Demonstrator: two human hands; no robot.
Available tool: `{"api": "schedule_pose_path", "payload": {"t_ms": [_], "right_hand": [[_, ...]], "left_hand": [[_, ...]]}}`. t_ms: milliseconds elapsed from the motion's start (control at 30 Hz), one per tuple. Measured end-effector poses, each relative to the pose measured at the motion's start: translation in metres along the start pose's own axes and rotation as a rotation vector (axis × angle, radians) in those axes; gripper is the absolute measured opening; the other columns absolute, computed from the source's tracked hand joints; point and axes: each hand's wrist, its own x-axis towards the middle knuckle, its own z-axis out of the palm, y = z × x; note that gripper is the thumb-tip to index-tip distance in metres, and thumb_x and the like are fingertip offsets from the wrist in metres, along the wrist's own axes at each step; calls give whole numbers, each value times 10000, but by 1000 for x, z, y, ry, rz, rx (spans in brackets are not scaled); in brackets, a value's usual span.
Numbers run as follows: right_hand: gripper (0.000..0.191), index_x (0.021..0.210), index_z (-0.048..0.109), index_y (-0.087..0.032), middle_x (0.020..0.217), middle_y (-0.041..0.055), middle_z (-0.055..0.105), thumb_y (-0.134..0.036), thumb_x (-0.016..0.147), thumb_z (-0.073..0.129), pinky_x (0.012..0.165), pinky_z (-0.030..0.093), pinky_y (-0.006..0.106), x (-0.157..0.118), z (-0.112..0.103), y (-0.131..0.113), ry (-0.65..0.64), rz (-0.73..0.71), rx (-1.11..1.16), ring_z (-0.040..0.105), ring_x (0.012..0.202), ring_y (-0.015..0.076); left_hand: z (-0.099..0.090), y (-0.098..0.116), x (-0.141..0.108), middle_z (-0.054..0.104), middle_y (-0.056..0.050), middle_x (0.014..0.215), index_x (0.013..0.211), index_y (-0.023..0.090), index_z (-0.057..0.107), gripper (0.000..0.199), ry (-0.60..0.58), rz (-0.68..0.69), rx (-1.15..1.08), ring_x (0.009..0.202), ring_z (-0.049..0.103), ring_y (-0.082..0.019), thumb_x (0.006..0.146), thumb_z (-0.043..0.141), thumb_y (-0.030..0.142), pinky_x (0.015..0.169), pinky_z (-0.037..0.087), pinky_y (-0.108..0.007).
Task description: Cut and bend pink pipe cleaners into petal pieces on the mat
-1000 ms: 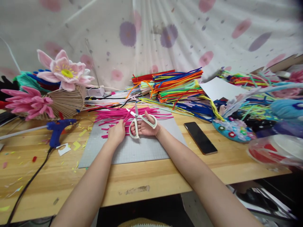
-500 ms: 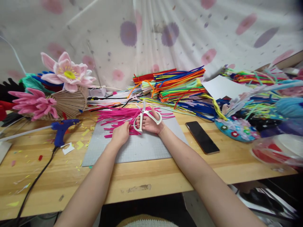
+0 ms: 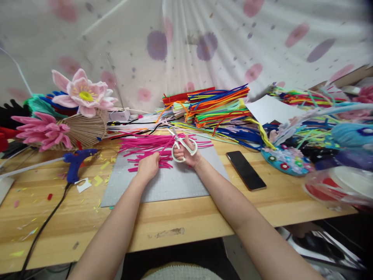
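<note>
Right of the right fingers: black phone [image 3: 246, 170]. Beyond both hands' fingertips: pipe-cleaner bundles [image 3: 218, 105]. Right hand [image 3: 188, 152], palm up, curled round scissors' handles [image 3: 176, 154]; left hand [image 3: 148, 166], knuckles up, pinching magenta stem [image 3: 164, 148].

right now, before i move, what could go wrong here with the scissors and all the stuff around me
The white scissors in your right hand are near the left hand, so a slip might nick its fingers. The scissors also sit over loose pink stems, so a stray one could get caught. The glue gun's black cord runs to the table's front edge; a snag might drag the gun.
</note>
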Motion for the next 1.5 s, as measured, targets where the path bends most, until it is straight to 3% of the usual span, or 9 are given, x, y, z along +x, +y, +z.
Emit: {"api": "schedule_pose_path", "payload": {"t_ms": [67, 333, 500, 633, 733, 1000, 1167, 1300, 1500], "right_hand": [[585, 713, 496, -142, 490, -52, 324, -664, 800, 247, 398, 305, 185, 3, -3, 2, 36, 2, -80, 314, 403, 61], [533, 746, 478, -166, 597, -14, 468, -693, 718, 398, 539, 433, 261, -9, 1, -17, 110, 60, -630, 478, 523, 104], [480, 766, 464, -180, 606, -28, 447, -656, 709, 451, 515, 361, 236, -13, 16, -44, 229, -149, -1182, 432, 527, 99], [346, 762, 542, -161, 732, 13, 560, -502, 709, 568, 570, 309, 225, -3, 35, -46, 346, -317, -1897, 464, 642, 118], [303, 826, 574, -160, 829, 51, 614, -450, 772, 505, 602, 303, 227, -2, 43, -43, 436, -349, -2148, 509, 723, 143], [332, 1003, 529, -161, 959, 104, 631, -409, 796, 455, 674, 364, 262, -35, 3, -39, 915, -181, -2141, 569, 860, 207], [312, 991, 516, -133, 1047, 143, 590, -372, 801, 454, 782, 385, 293, -50, -15, -47, 1027, -178, -2140, 537, 980, 232], [361, 1077, 443, -92, 992, 160, 604, -324, 802, 473, 750, 410, 315, -59, -26, -61, 1239, -135, -2080, 569, 930, 262], [377, 1093, 442, -58, 1055, 202, 569, -262, 784, 513, 816, 400, 340, -58, -41, -73, 1261, -1, -2125, 536, 999, 282]], "left_hand": [[0, -2, -1, 663, -83, 863, 947, 214, 526, 289, 5, -21, -6, 840, 612, -218, 874, 256, 286, 648, 376, -291], [-21, -30, 0, 656, -95, 864, 987, 197, 499, 325, 115, -151, 27, 819, 617, -226, 890, 213, 317, 629, 362, -291], [-29, -57, -8, 647, -92, 900, 965, 199, 529, 336, 35, 11, 143, 814, 606, -213, 884, 229, 326, 643, 380, -293], [-30, -65, -11, 614, -83, 978, 940, 200, 596, 361, -6, 231, 190, 897, 573, -200, 860, 284, 363, 716, 401, -290], [-33, -67, -6, 589, -82, 998, 958, 197, 628, 349, 32, 297, 189, 934, 549, -208, 805, 381, 392, 809, 399, -307], [-38, -41, 29, 598, -77, 1008, 938, 182, 599, 294, 153, 117, 8, 921, 564, -201, 797, 346, 235, 761, 430, -297], [-34, -10, 50, 601, -137, 1032, 961, 149, 583, 266, 52, 103, 141, 965, 564, -260, 767, 453, 277, 752, 439, -332], [-32, -7, 56, 598, -165, 1049, 968, 131, 573, 268, -2, 82, 191, 970, 571, -272, 810, 367, 200, 748, 435, -344], [-51, -15, 47, 616, -140, 971, 1061, 154, 498, 329, 259, 29, 150, 857, 603, -264, 874, 255, 276, 646, 428, -336]]}}
